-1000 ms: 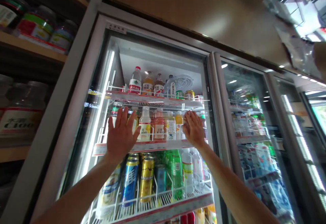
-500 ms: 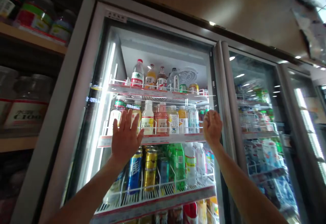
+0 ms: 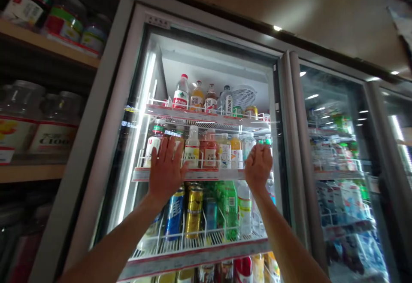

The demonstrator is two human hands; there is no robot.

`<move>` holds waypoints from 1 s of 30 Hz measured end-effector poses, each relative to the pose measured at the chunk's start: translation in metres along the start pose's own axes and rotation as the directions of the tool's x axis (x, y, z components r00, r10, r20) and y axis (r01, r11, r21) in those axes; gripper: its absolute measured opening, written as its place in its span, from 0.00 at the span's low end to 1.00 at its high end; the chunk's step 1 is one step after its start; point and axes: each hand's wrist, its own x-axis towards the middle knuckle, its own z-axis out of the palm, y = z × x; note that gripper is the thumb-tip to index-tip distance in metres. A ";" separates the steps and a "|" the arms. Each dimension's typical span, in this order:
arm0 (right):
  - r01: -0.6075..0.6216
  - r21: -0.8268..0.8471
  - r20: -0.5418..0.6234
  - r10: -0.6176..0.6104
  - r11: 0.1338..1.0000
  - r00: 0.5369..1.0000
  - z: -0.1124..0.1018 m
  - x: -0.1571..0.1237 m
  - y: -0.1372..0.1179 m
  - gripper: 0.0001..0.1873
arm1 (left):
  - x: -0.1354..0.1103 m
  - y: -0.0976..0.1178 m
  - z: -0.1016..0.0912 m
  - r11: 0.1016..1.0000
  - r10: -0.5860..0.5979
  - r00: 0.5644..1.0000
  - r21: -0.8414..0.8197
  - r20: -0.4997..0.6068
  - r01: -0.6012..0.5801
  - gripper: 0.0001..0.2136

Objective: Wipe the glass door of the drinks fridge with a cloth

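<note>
In front of me is a drinks fridge with a glass door (image 3: 107, 120), apparently closed, with reflections across the pane. My left hand (image 3: 165, 169) is raised to the glass, palm forward and fingers spread, overlapping the left end of the second shelf. My right hand (image 3: 258, 167) is up at the right part of the pane with its fingers curled in; whatever it may hold is hidden. Behind the glass between them stand a white-capped bottle (image 3: 192, 147), a pink bottle (image 3: 210, 150) and an orange bottle (image 3: 236, 150). Whether either hand touches the pane, I cannot tell.
Lower in the fridge are a gold can (image 3: 194, 212), a blue can (image 3: 174, 214) and a green bottle (image 3: 230, 210). A wooden shelf (image 3: 48, 47) with large bottles stands at the left. Another fridge door (image 3: 328, 102) is at the right, beyond a vertical handle (image 3: 301, 145).
My right hand has moved left across the pane, closer to my left hand. My left hand stays spread over the same shelf. The view has shifted slightly, so the fridge sits further right.
</note>
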 end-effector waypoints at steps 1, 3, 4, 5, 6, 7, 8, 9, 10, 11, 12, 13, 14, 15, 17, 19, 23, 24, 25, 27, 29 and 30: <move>0.010 0.006 -0.017 -0.010 1.000 1.000 0.004 -0.002 -0.011 0.25 | 0.000 0.001 0.000 1.000 0.003 1.000 -0.002 -0.008 -0.003 0.27; 0.125 0.047 -0.011 -0.124 0.991 0.992 0.008 -0.011 -0.041 0.24 | 0.000 0.003 0.001 1.000 0.004 1.000 -0.013 -0.026 -0.005 0.27; 0.200 0.075 0.021 -0.202 0.977 0.979 0.009 -0.015 -0.054 0.24 | 0.001 0.002 0.001 1.000 0.002 1.000 -0.020 -0.030 -0.003 0.27; 0.265 0.101 0.053 -0.271 0.959 0.961 0.009 -0.018 -0.063 0.24 | 0.001 0.001 0.000 1.000 0.005 1.000 -0.025 -0.031 -0.006 0.27; 0.305 0.118 0.077 -0.315 0.945 0.946 0.009 -0.019 -0.067 0.23 | 0.000 -0.002 -0.001 1.000 0.015 1.000 -0.026 -0.024 -0.016 0.26; 0.314 0.120 0.086 -0.325 0.942 0.942 0.009 -0.017 -0.065 0.23 | 0.000 -0.008 -0.003 0.999 0.026 1.000 -0.023 -0.015 -0.026 0.26; 0.292 0.108 0.076 -0.300 0.950 0.951 0.009 -0.012 -0.059 0.22 | -0.002 -0.015 -0.006 0.999 0.029 1.000 -0.014 -0.009 -0.029 0.25; 0.242 0.084 0.054 -0.247 0.967 0.967 0.010 -0.006 -0.051 0.22 | -0.004 -0.025 -0.010 1.000 0.020 1.000 0.000 -0.008 -0.020 0.25; 0.173 0.057 0.023 -0.174 0.983 0.984 0.012 0.002 -0.043 0.22 | -0.006 -0.035 -0.014 1.000 -0.002 1.000 0.018 -0.012 0.002 0.25; 0.097 0.034 -0.011 -0.097 0.995 0.995 0.015 0.008 -0.038 0.23 | -0.009 -0.046 -0.018 0.999 -0.032 0.999 0.035 -0.019 0.033 0.25; 0.041 0.021 -0.034 -0.040 0.999 0.999 0.018 0.013 -0.038 0.23 | -0.012 -0.056 -0.021 0.997 -0.062 0.998 0.048 -0.026 0.064 0.26; 0.019 0.018 -0.037 -0.019 1.000 0.999 0.021 0.015 -0.043 0.23 | -0.015 -0.064 -0.024 0.995 -0.083 0.996 0.059 -0.029 0.085 0.26; 0.036 0.024 -0.022 -0.035 0.999 0.999 0.023 0.014 -0.053 0.24 | -0.017 -0.071 -0.026 0.994 -0.091 0.996 0.066 -0.026 0.092 0.26; 0.084 0.040 0.003 -0.084 0.996 0.996 0.024 0.010 -0.066 0.24 | -0.019 -0.075 -0.028 0.993 -0.092 0.996 0.071 -0.022 0.093 0.26; 0.242 0.094 0.076 -0.249 0.966 0.966 0.025 0.000 -0.096 0.23 | -0.021 -0.079 -0.029 0.993 -0.086 0.996 0.081 -0.023 0.087 0.26; 0.391 0.150 0.135 -0.410 0.908 0.902 0.025 -0.002 -0.116 0.22 | -0.021 -0.080 -0.029 0.993 -0.070 0.997 0.097 -0.021 0.072 0.25; 0.339 0.119 0.121 -0.353 0.933 0.928 0.039 0.037 -0.121 0.22 | -0.023 -0.088 -0.034 0.992 -0.010 1.000 0.127 -0.003 0.010 0.24; 0.266 0.103 0.101 -0.276 0.958 0.956 0.045 0.051 -0.122 0.22 | -0.024 -0.092 -0.036 0.991 -0.002 1.000 0.133 0.001 0.002 0.24; 0.204 0.097 0.084 -0.212 0.974 0.974 0.051 0.063 -0.125 0.23 | -0.026 -0.095 -0.038 0.990 0.003 1.000 0.139 0.003 -0.003 0.25; 0.170 0.111 0.082 -0.180 0.979 0.980 0.059 0.076 -0.141 0.23 | -0.030 -0.101 -0.041 0.989 0.005 1.000 0.151 0.001 -0.005 0.25; 0.272 0.147 0.127 -0.290 0.951 0.948 0.061 0.074 -0.164 0.23 | -0.033 -0.107 -0.045 0.986 0.004 1.000 0.165 -0.011 -0.002 0.25; 0.355 0.175 0.161 -0.383 0.918 0.910 0.060 0.070 -0.175 0.23 | -0.033 -0.110 -0.048 0.985 0.000 1.000 0.173 -0.020 0.003 0.25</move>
